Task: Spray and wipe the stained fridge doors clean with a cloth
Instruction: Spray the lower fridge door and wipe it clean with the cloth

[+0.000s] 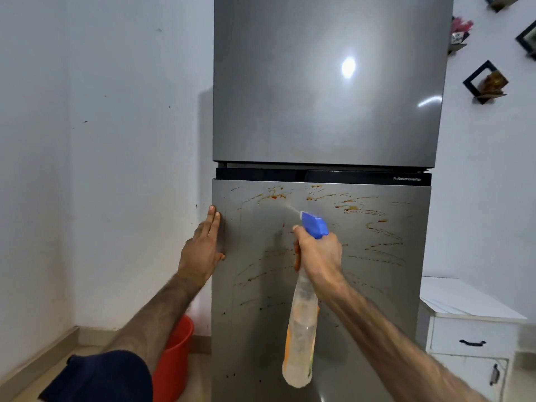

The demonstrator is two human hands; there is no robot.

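My right hand (319, 253) grips the spray bottle (301, 329) (nozzle toward the stains (362, 210)); my left hand (203, 245) presses flat, fingers straight, on the lower fridge door (377, 285) edge

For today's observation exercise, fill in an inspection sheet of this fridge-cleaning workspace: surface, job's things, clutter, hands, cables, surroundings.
Surface: lower fridge door streaked with orange-brown stains; upper fridge door looks nearly clean.
Job's things: spray bottle, blue nozzle aimed at the upper stains, mist visible; dark cloth draped over the left forearm.
Clutter: red bucket on the floor left of the fridge.
Hands: left hand flat against the door's left edge; right hand grips the bottle's neck.
Cables: nothing seen.
Surroundings: white cabinet at right; wall shelves above.
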